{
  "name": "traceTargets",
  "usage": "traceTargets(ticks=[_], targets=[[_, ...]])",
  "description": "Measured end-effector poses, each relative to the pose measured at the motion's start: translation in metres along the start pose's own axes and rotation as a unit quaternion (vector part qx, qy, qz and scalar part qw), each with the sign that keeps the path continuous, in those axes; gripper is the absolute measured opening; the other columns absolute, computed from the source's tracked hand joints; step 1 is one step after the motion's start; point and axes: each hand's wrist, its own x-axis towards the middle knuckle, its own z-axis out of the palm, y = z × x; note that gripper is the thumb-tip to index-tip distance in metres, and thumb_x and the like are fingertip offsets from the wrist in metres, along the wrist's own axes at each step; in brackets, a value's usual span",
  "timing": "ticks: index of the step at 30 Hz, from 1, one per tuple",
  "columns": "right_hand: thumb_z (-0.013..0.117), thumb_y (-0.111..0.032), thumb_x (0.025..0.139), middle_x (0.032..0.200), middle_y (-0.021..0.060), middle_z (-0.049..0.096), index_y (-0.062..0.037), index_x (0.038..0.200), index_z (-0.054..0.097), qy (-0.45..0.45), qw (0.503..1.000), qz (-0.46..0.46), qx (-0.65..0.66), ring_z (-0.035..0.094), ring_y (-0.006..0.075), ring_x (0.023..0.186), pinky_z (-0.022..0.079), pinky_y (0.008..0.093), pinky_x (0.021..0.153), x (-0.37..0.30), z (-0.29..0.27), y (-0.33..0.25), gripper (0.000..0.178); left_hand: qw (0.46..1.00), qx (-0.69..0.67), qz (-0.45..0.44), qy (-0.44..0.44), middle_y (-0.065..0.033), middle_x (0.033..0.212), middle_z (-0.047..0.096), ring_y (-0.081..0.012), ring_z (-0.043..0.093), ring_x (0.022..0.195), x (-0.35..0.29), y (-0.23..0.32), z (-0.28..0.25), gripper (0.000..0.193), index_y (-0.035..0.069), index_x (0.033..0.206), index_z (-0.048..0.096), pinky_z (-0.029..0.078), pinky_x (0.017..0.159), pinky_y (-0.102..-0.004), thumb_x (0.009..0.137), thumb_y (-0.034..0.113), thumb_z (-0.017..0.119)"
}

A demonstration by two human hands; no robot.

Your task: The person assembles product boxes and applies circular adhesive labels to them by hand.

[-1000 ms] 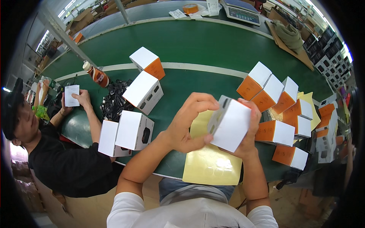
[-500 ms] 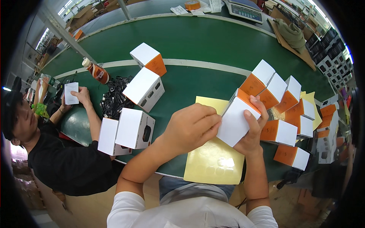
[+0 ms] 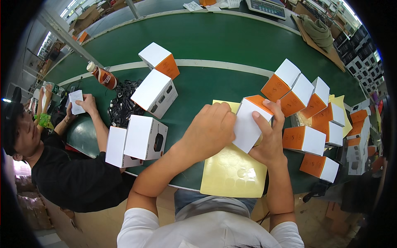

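Observation:
A small white box [image 3: 249, 123] with an orange side is tilted above the yellow sticker sheet [image 3: 225, 182]. My right hand [image 3: 271, 142] grips it from the right, thumb on the white face and fingers over the orange side. My left hand [image 3: 213, 129] is closed, its curled fingertips against the box's left side; what they hold or press there is hidden. The sheet lies under both hands and shows round clear stickers or their outlines.
Several orange-and-white boxes [image 3: 304, 139] stand to the right. On the left are larger white boxes [image 3: 143, 138], a heap of black cables [image 3: 124, 105] and a bottle [image 3: 102, 76]. A co-worker at far left holds a white paper [image 3: 76, 102]. A scale [image 3: 266, 8] stands at the back.
The box has turned slightly in my right hand. My left fingers have shifted up along its left side. The co-worker's paper has tilted a little.

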Motion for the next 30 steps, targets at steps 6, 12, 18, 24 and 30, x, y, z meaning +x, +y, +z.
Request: traceTargets(ticks=[6, 12, 18, 24, 30], targets=[[0.094, -0.026, 0.054, 0.138, 0.0161, 0.036, -0.0268, 0.141, 0.041, 0.01, 0.998, 0.021, 0.057, 0.043, 0.0373, 0.13, 0.022, 0.0696, 0.113, -0.002, 0.0, -0.003, 0.101, 0.967, -0.209, -0.143, -0.006, -0.0125, 0.091, 0.057, -0.0296, 0.058, 0.081, 0.002, -0.005, -0.025, 0.018, 0.004, 0.092, 0.059, 0.049, 0.069, -0.0387, 0.077, 0.003, 0.068], [0.097, -0.024, 0.053, 0.142, 0.0183, 0.031, -0.0256, 0.142, 0.036, -0.022, 1.0, 0.007, 0.015, 0.038, 0.0391, 0.135, 0.027, 0.058, 0.115, -0.002, -0.002, -0.001, 0.108, 0.998, -0.054, -0.014, -0.004, -0.0083, 0.093, 0.061, -0.0254, 0.062, 0.08, -0.003, 0.0, -0.028, 0.018, 0.004, 0.093, 0.067, 0.05, 0.069, -0.0358, 0.076, 0.004, 0.073], [0.093, -0.024, 0.057, 0.136, 0.0148, 0.037, -0.0282, 0.138, 0.045, -0.02, 1.0, 0.019, 0.011, 0.043, 0.0357, 0.13, 0.023, 0.0692, 0.113, 0.0, -0.001, -0.005, 0.094, 0.999, 0.026, 0.035, 0.002, -0.0068, 0.089, 0.06, -0.024, 0.061, 0.078, -0.006, 0.003, -0.024, 0.017, 0.003, 0.088, 0.066, 0.049, 0.073, -0.0356, 0.072, 0.004, 0.072], [0.092, -0.025, 0.058, 0.135, 0.0143, 0.038, -0.0285, 0.138, 0.047, -0.033, 0.999, 0.02, -0.005, 0.043, 0.0353, 0.13, 0.023, 0.0689, 0.113, 0.0, -0.001, -0.009, 0.093, 0.999, 0.037, 0.024, -0.026, -0.0071, 0.08, 0.052, -0.0246, 0.055, 0.074, -0.003, 0.002, -0.018, 0.015, 0.004, 0.079, 0.058, 0.046, 0.074, -0.0364, 0.07, 0.003, 0.07], [0.092, -0.025, 0.058, 0.135, 0.0143, 0.038, -0.0283, 0.14, 0.046, -0.035, 0.999, 0.021, 0.003, 0.043, 0.0353, 0.13, 0.023, 0.0684, 0.113, 0.003, -0.005, -0.008, 0.093, 1.0, 0.008, 0.019, -0.018, -0.0088, 0.08, 0.05, -0.0271, 0.054, 0.076, 0.0, -0.002, -0.01, 0.019, 0.005, 0.083, 0.056, 0.044, 0.074, -0.0385, 0.067, 0.001, 0.066]])
